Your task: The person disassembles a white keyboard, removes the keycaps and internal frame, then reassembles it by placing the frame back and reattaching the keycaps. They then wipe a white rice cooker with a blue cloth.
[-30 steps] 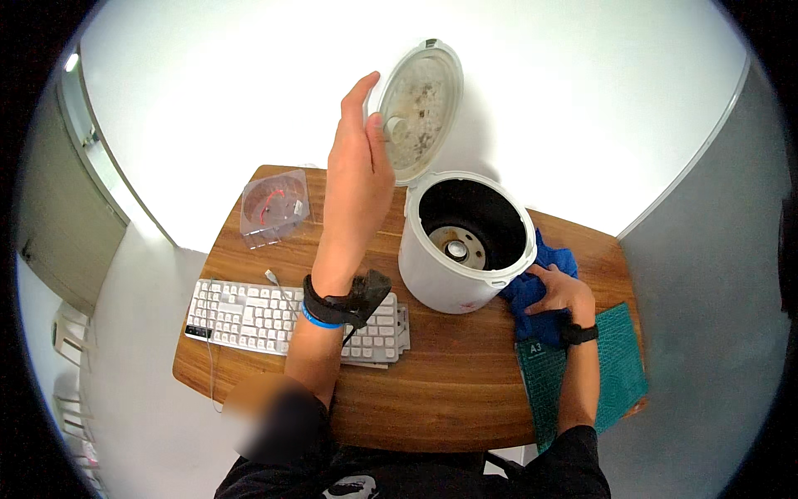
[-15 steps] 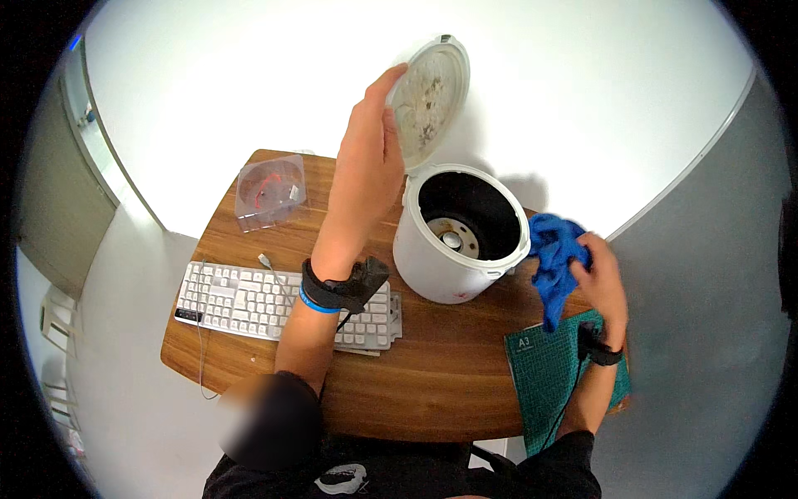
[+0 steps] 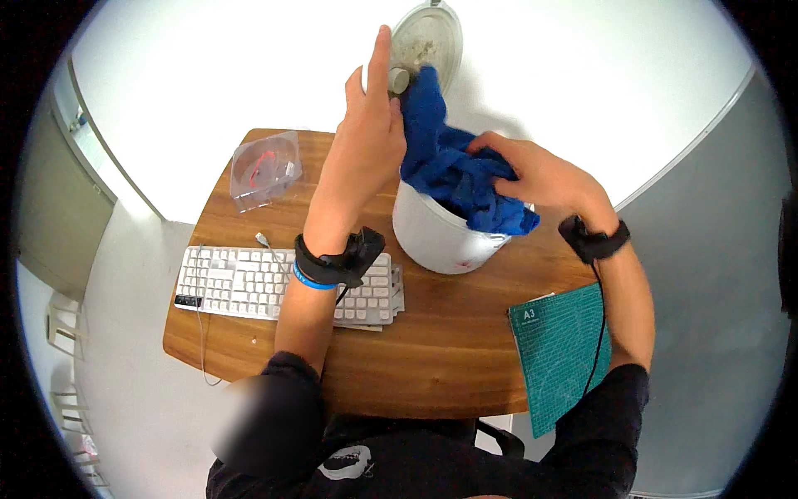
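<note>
My right hand point(image 3: 540, 170) grips a crumpled blue cloth point(image 3: 453, 175) from the right, fingers sunk into it. The cloth lies over the mouth of a white rice cooker point(image 3: 436, 237) and stretches up towards the raised lid point(image 3: 428, 41), hiding most of the opening. The lid's stained inner side faces me. At the lid's lower left is my left hand point(image 3: 366, 125), index finger pointing up. Between its thumb and index finger shows the round end of a small whitish cylindrical piece point(image 3: 399, 81), seemingly held; the rest is behind the fingers.
On the wooden table point(image 3: 432, 358) are a white keyboard point(image 3: 237, 283) with a cable, left of the cooker, and a clear plastic box point(image 3: 266, 170) with a red item at the back left. A green cutting mat point(image 3: 561, 349) overhangs the front right edge. A white wall stands behind.
My right hand has carried the blue cloth from beside the cooker up and left over its mouth. My left hand has moved slightly up, and the whitish piece now shows by its fingers.
</note>
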### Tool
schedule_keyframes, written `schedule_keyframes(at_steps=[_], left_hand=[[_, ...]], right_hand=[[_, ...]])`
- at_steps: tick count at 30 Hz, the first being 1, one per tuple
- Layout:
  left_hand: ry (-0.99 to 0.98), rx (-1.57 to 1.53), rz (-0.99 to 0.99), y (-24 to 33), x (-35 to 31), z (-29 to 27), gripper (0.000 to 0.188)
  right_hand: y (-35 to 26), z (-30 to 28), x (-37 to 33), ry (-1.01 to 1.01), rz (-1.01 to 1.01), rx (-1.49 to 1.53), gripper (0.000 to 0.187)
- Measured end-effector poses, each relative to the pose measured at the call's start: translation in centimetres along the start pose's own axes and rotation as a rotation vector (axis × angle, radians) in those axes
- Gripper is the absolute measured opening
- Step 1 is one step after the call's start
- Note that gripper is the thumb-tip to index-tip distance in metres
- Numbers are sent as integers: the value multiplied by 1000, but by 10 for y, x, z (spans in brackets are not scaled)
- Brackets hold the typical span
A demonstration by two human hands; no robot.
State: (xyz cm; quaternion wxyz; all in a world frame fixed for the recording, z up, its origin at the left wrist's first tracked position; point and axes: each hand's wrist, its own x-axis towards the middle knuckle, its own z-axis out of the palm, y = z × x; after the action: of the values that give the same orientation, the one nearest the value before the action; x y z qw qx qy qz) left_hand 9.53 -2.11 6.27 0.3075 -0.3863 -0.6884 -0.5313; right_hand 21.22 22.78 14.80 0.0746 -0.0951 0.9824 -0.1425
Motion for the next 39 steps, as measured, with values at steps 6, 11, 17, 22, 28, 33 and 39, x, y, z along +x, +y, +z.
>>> schedule_keyframes(at_steps=[6, 11, 17, 22, 28, 33, 39], left_hand=[[-93, 6, -60, 10, 3, -5, 83], [-161, 57, -105, 9, 2, -13, 89], [-181, 10, -100, 6, 3, -11, 92], [-135, -111, -208, -2, 0, -1, 86], [-164, -202, -286, -19, 2, 10, 52], [-225, -237, -396, -23, -2, 15, 37], [-283, -242, -399, -33, -1, 20, 34]], right_hand=[[38, 12, 77, -539, -87, -156, 71], [20, 33, 102, -804, 253, -213, 71], [27, 36, 116, -869, 210, -338, 70], [26, 23, 111, -691, -157, -411, 74], [27, 40, 87, -632, 10, -510, 71], [18, 58, 70, -711, 15, -510, 68], [13, 51, 72, -623, -18, -515, 55]])
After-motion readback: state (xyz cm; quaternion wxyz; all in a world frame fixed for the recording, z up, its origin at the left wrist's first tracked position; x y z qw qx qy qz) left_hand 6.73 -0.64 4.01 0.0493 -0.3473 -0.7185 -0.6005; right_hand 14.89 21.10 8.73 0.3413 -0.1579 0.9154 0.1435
